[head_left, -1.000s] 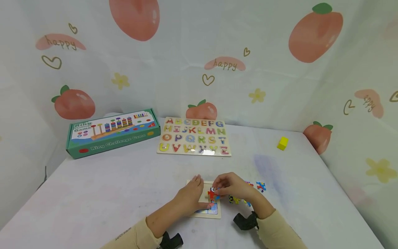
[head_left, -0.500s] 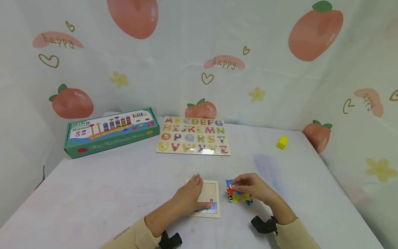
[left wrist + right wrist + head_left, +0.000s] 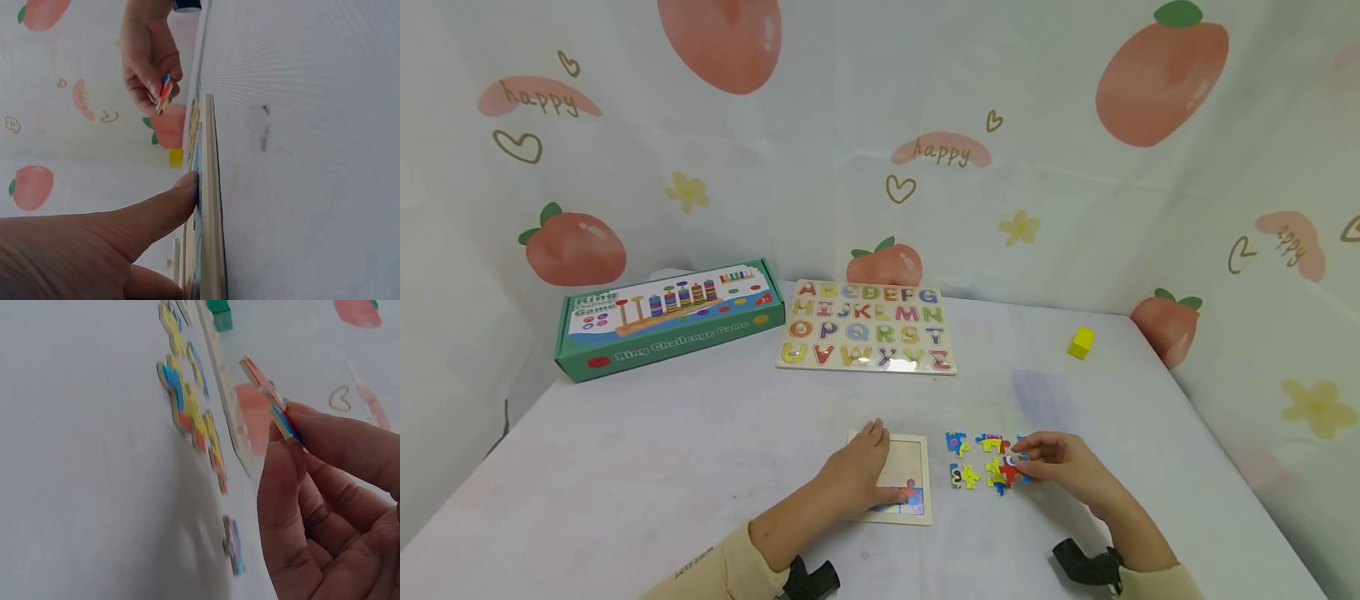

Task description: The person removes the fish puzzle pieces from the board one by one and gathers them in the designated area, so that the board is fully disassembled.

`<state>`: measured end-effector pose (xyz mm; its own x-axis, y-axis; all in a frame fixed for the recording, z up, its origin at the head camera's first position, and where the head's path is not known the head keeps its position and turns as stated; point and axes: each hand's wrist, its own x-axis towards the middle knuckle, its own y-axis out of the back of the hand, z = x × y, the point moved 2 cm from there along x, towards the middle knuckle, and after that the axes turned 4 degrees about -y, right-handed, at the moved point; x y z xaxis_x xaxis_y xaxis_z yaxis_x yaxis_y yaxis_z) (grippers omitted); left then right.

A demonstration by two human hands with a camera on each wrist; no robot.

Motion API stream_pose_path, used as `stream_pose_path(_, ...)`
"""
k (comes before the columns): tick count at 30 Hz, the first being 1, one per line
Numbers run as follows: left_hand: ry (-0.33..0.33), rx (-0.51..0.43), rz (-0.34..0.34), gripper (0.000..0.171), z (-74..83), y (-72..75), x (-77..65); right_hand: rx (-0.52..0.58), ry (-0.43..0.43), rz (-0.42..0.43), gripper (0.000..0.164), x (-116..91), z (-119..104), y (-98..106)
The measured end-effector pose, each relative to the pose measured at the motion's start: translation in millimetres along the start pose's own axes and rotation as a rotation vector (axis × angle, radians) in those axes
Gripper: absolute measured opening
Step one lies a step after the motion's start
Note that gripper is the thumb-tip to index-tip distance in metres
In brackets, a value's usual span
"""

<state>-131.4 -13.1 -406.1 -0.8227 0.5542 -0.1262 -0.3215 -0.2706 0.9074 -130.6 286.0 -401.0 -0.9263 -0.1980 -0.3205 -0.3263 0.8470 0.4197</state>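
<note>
My left hand lies over a small wooden puzzle tray, fingers extended toward its far edge. Its thumb rests on the blue picture pieces at the tray's near side, and the palm hides the tray's left part. To the right, my right hand pinches a red and blue jigsaw piece between thumb and fingertips. That piece is raised above the table. Below and left of it lie loose jigsaw pieces, among them a blue and yellow one and a yellow one.
An alphabet board lies at the back middle, with a green Ring Challenge Game box to its left. A yellow block sits at the back right. Patterned cloth hangs behind the table.
My right hand has moved right, from over the tray across the loose pieces, carrying the red and blue jigsaw piece. More loose pieces now show. The left hand has stayed on the tray.
</note>
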Motion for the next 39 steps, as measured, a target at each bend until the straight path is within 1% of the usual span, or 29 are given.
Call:
stream_pose_path(2, 0.001, 0.003, -0.002, 0.09, -0.4, -0.3, 0.5, 0.003, -0.024, 0.033, 0.041, -2.9, 3.9, 4.1)
stream_pose_path(4, 0.001, 0.003, -0.003, 0.09, -0.9, -0.7, 0.9, 0.0, -0.026, 0.048, 0.04, -4.7, 7.7, 7.8)
stream_pose_path(10, -0.008, 0.0, 0.001, 0.09, -1.7, -1.7, 1.1, -0.016, -0.073, 0.075, 0.039, -7.4, 17.4, 14.7)
stream_pose_path(16, -0.007, 0.003, 0.004, 0.089, -0.8, -1.2, 0.3, -0.018, -0.14, 0.078, 0.038, -9.1, 24.9, 17.0)
stream_pose_path(22, -0.001, -0.002, 0.001, 0.089, -0.1, -1.4, 0.7, 0.002, -0.147, 0.087, 0.036, -10.2, 29.5, 16.2)
stream_pose_path(28, 0.0, -0.007, -0.003, 0.089, -0.5, -1.4, 1.4, -0.066, -0.162, 0.156, 0.034, -9.1, 29.8, 15.1)
stream_pose_path(35, 0.003, -0.013, -0.009, 0.09, -0.7, -1.0, 0.8, -0.148, -0.171, 0.206, 0.032, -7.5, 28.7, 12.6)
stream_pose_path(39, 0.003, -0.02, -0.005, 0.09, -0.6, -0.8, 0.6, -0.188, -0.166, 0.214, 0.031, -6.1, 29.0, 11.2)
